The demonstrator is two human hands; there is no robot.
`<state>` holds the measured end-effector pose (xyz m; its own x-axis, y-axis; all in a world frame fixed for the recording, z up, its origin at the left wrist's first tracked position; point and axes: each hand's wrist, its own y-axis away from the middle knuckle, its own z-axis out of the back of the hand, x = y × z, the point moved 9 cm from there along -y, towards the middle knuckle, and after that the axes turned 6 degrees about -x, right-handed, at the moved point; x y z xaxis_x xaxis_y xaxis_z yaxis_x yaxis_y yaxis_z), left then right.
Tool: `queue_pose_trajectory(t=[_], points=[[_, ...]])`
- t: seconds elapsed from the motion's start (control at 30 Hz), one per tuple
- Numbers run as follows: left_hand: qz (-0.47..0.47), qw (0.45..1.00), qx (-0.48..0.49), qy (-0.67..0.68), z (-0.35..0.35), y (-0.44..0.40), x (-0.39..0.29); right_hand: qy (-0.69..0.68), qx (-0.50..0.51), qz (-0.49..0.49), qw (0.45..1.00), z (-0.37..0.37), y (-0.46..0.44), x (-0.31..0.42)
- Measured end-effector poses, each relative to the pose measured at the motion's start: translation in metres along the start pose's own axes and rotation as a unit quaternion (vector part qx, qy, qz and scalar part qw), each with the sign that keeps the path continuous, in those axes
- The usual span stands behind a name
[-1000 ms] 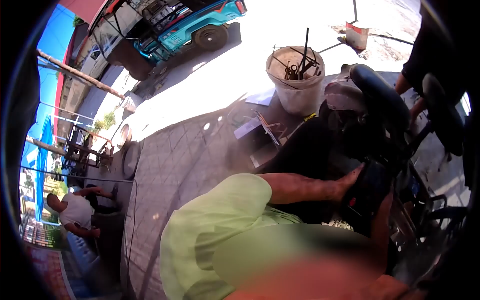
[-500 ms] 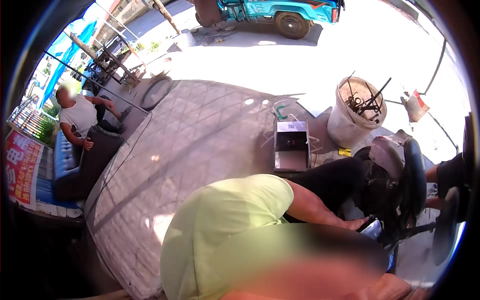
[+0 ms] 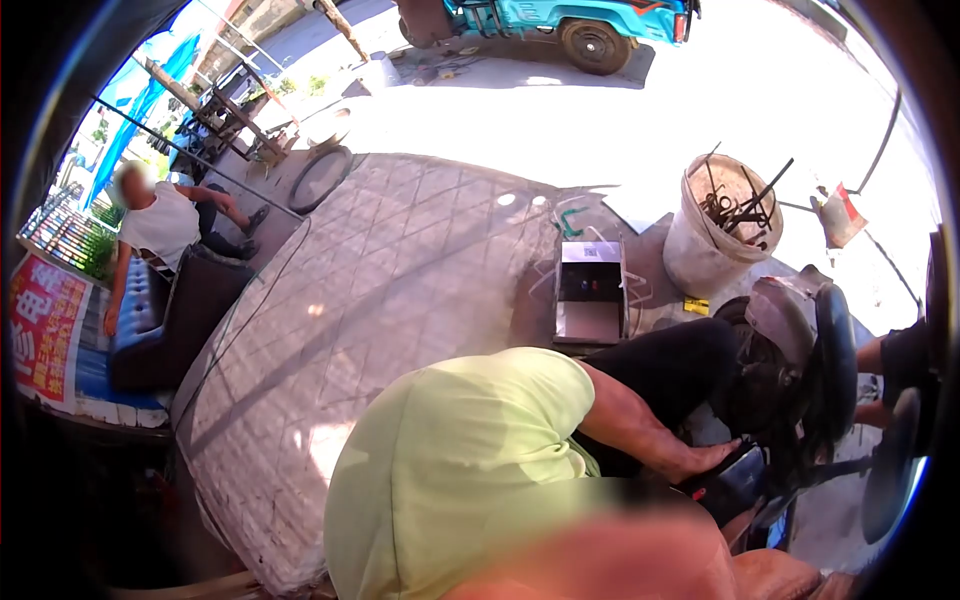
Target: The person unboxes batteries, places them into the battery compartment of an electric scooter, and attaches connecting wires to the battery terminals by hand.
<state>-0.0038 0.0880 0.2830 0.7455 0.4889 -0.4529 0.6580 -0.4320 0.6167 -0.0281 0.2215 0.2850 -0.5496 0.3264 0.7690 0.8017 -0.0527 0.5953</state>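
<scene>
Neither of my hands shows. Close in front, a person in a yellow-green shirt [image 3: 450, 450] bends over toward the right, head blurred. That person's hand [image 3: 705, 458] is on a black boxy item [image 3: 737, 485] with a small red mark, beside a scooter or similar vehicle with a dark padded seat [image 3: 835, 355]. What the item is, I cannot make out. An open box [image 3: 590, 300] with a white flap lies on the paving just beyond the person's dark-clad leg [image 3: 660, 385]. At the lower left edge is a brownish strip, too dark to identify.
A white bucket [image 3: 695, 235] of metal rods and tools stands behind the box, a yellow packet [image 3: 696, 305] near it. A tyre [image 3: 320, 180] lies on the ground. Another person [image 3: 160, 225] sits on a blue seat [image 3: 135, 310] at left. A turquoise three-wheeler [image 3: 570, 30] is parked beyond.
The bent person's hand and the item have shifted; the item now shows a dark side instead of a shiny bluish one. The seated person's arm has dropped to the side. The view shifted slightly.
</scene>
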Motion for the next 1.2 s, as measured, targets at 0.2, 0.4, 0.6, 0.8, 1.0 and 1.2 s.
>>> queue_pose_trajectory(t=[0.2,0.4,0.6,0.8,1.0,1.2], points=[[0.012,0.999,-0.052,-0.005,0.014,0.0,0.008,-0.012,0.002,-0.023,1.0,0.003,0.026,-0.003],[0.048,0.998,-0.013,0.025,0.008,0.003,0.012,0.253,-0.065,0.101,0.96,-0.011,0.069,0.023],[-0.03,0.998,-0.06,-0.017,0.014,-0.011,0.01,0.347,-0.088,0.164,0.919,-0.003,0.043,0.017],[-0.077,0.996,-0.015,-0.042,0.011,-0.029,0.018,0.358,-0.002,0.228,0.905,-0.003,0.024,0.038],[-0.078,0.989,-0.055,-0.113,0.018,-0.036,0.024,0.43,-0.028,0.154,0.889,0.009,0.043,0.079],[-0.121,0.976,-0.103,-0.15,0.003,-0.027,0.016,0.446,-0.007,0.185,0.876,0.013,0.036,0.091]])
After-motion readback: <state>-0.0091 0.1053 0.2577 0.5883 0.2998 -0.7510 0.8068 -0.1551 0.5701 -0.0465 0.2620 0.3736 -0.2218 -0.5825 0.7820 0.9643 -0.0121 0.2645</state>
